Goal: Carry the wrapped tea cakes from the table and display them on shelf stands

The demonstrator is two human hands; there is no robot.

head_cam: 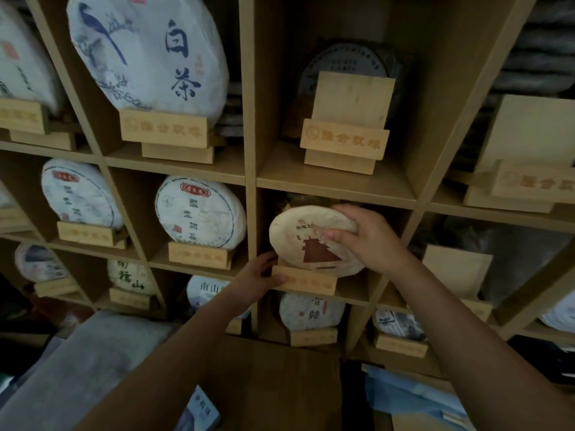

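the right hand [370, 237] grasps the upper right edge of a round, cream paper-wrapped tea cake [308, 244] with a red building print, standing on a light wooden stand [306, 280] in a middle shelf compartment; the left hand [259, 279] grips the stand's left end.

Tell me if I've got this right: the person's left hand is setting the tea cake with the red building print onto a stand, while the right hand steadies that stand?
The hands are swapped. In the head view the right hand grips the tea cake with the red building print, and the left hand steadies the wooden stand beneath it.
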